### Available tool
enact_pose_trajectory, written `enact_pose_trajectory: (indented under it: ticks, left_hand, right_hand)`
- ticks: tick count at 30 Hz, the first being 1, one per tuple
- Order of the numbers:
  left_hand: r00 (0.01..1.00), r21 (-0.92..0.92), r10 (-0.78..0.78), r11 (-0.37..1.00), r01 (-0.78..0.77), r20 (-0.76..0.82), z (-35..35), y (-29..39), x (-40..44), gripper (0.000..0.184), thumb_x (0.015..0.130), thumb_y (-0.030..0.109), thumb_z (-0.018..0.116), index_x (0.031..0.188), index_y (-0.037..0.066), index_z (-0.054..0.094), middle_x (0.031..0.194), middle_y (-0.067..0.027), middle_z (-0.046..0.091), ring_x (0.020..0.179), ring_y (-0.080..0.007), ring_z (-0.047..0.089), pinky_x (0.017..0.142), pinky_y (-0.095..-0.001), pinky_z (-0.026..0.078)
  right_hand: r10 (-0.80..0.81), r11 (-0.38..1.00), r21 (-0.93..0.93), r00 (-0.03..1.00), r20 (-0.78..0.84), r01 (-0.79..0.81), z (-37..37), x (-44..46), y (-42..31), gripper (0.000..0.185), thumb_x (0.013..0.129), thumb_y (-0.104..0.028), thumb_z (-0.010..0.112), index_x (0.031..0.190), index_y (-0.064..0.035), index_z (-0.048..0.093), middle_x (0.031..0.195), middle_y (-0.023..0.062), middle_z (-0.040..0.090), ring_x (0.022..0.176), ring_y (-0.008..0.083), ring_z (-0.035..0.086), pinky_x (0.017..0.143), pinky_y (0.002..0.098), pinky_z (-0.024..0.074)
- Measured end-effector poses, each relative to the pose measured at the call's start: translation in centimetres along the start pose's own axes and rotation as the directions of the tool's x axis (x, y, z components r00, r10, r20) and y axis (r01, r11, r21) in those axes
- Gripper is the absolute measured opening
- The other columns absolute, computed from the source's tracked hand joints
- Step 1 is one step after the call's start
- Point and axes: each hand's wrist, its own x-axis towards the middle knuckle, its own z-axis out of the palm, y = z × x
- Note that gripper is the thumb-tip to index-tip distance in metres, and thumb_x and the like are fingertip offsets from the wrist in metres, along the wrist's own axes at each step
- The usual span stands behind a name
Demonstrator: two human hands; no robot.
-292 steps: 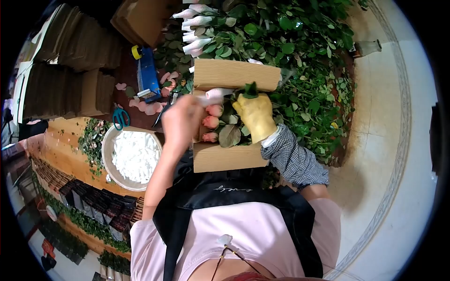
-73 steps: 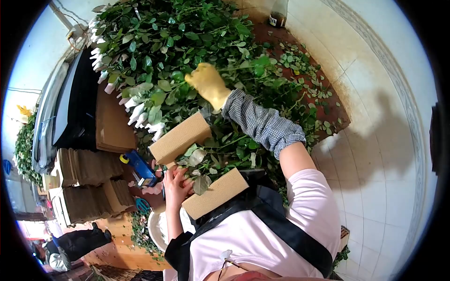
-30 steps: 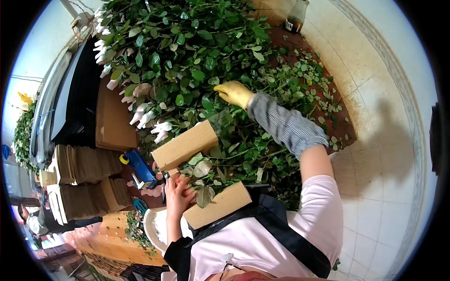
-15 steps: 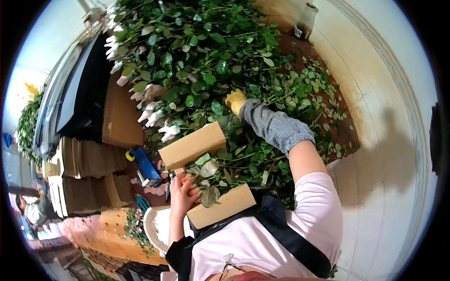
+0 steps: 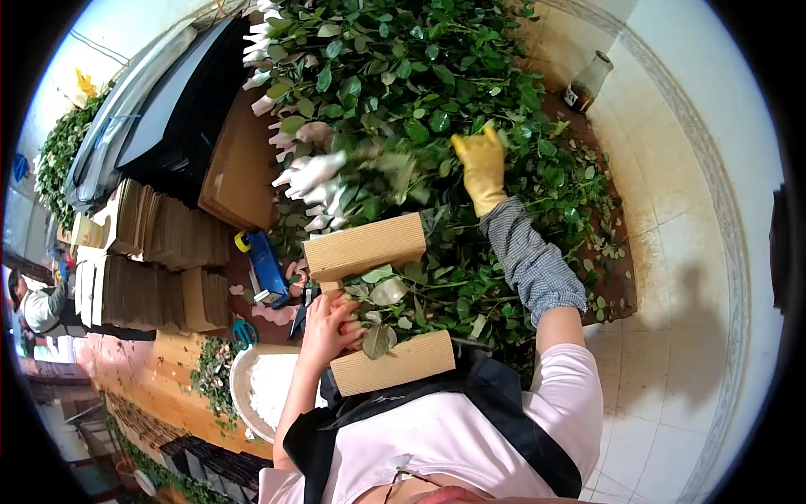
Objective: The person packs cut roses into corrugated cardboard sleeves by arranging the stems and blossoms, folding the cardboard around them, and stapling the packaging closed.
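Observation:
My right hand (image 5: 482,168), in a yellow glove and checked sleeve, is raised over the leafy pile with its fingers closed on a rose stem. That rose, its pale wrapped head (image 5: 312,175) pointing left, is blurred by motion. Below, my bare left hand (image 5: 329,326) has its fingers curled at the left end of a small bunch of leafy roses (image 5: 428,296); the bunch's heads are hidden there. This bunch lies between two raised flaps of corrugated cardboard, the far flap (image 5: 365,245) and the near flap (image 5: 393,363).
A large pile of roses (image 5: 403,92) fills the far side. To the left are a blue tape dispenser (image 5: 267,267), teal-handled scissors (image 5: 243,333), stacked cardboard (image 5: 159,290) and a white-filled basin (image 5: 260,391). A glass bottle (image 5: 588,82) stands near the wall. Another person (image 5: 46,304) is far left.
My right hand has come up out of the leaves, lifting a rose from the pile. My left hand stays at the bunch. The whole view has shifted slightly.

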Motion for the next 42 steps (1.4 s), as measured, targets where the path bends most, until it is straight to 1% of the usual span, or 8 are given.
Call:
enact_pose_trajectory:
  ticks: [2,6,15,20,25,29,40,42]
  left_hand:
    - [1.0,0.0,-0.01,1.0,0.01,0.016,0.2,-0.1,0.1,0.055,0.062,0.019,0.088,0.114,0.012,0.071,0.127,-0.0137,0.056,0.115,-0.0349,0.053,0.097,-0.0464,0.045]
    - [1.0,-0.029,-0.018,0.999,0.018,-0.001,0.0,0.3,0.0,0.053,0.063,0.022,0.088,0.112,0.014,0.072,0.126,-0.0126,0.056,0.118,-0.0343,0.052,0.101,-0.047,0.041]
    - [0.997,-0.011,-0.071,0.997,0.072,0.032,0.0,0.5,0.1,0.054,0.064,0.017,0.087,0.115,0.011,0.07,0.126,-0.0143,0.055,0.117,-0.0371,0.05,0.1,-0.0482,0.041]
    - [0.997,0.018,-0.063,0.998,0.062,0.045,0.6,-0.3,-0.1,0.057,0.063,0.018,0.087,0.117,0.013,0.07,0.126,-0.0147,0.055,0.116,-0.0378,0.05,0.097,-0.0479,0.043]
    - [0.999,0.002,-0.039,0.999,0.039,0.017,0.6,-0.2,-0.1,0.056,0.064,0.018,0.087,0.116,0.013,0.07,0.127,-0.0159,0.054,0.116,-0.0385,0.05,0.098,-0.0484,0.043]
    - [1.0,0.013,-0.019,1.0,0.019,0.005,0.3,0.1,-0.1,0.055,0.063,0.017,0.087,0.115,0.011,0.07,0.127,-0.0162,0.055,0.115,-0.039,0.051,0.098,-0.0488,0.043]
    - [1.0,0.007,-0.019,1.0,0.019,0.021,0.5,-0.2,0.0,0.053,0.066,0.02,0.086,0.116,0.01,0.07,0.127,-0.0169,0.055,0.118,-0.0392,0.049,0.101,-0.0486,0.042]
    - [0.999,-0.004,-0.031,1.0,0.031,0.026,0.1,0.2,-0.1,0.051,0.067,0.019,0.085,0.115,0.01,0.07,0.128,-0.0158,0.054,0.118,-0.0378,0.05,0.101,-0.0476,0.042]
  right_hand:
    - [0.088,0.956,0.291,0.973,-0.215,-0.022,-1.0,1.7,-0.3,0.032,0.082,-0.006,0.059,0.112,-0.0076,0.069,0.088,0.0093,0.071,0.085,0.0291,0.066,0.102,0.0447,0.0439]
    - [0.2,0.679,-0.73,0.936,0.29,0.081,-1.0,2.8,-1.8,0.037,0.084,-0.019,0.07,0.117,-0.0042,0.066,0.091,0.0115,0.072,0.086,0.0286,0.067,0.092,0.0394,0.0477]
    - [-0.217,0.883,-0.426,0.976,-0.006,0.194,2.2,3.7,-5.4,0.025,0.084,-0.005,0.053,0.101,-0.0117,0.071,0.081,0.0062,0.068,0.085,0.0265,0.065,0.1,0.042,0.044]
    - [0.276,0.724,-0.666,0.81,0.518,0.179,2.2,2.0,-2.7,0.046,0.082,-0.013,0.072,0.127,-0.0152,0.064,0.1,0.0063,0.071,0.104,0.0244,0.065,0.115,0.0434,0.0323]
    - [-0.019,0.721,-0.586,0.855,0.518,0.37,1.5,3.0,-5.5,0.047,0.078,-0.019,0.076,0.122,-0.0148,0.062,0.084,0.0039,0.068,0.095,0.023,0.065,0.115,0.0439,0.0323]
    - [0.41,0.763,-0.582,0.485,0.773,0.282,1.6,2.5,-6.1,0.041,0.075,-0.012,0.078,0.115,-0.015,0.069,0.099,0.0074,0.073,0.097,0.0298,0.068,0.108,0.0516,0.0365]
    - [0.214,0.451,-0.719,0.718,0.663,0.529,-0.4,-0.6,2.1,0.053,0.092,-0.005,0.057,0.144,-0.0141,0.045,0.136,0.0089,0.06,0.128,0.0242,0.055,0.118,0.0402,0.0329]
    - [0.19,0.493,-0.716,0.742,0.643,0.494,-3.3,0.4,-0.2,0.038,0.092,-0.007,0.054,0.129,-0.0111,0.06,0.08,0.0023,0.071,0.083,0.021,0.069,0.108,0.0399,0.0421]
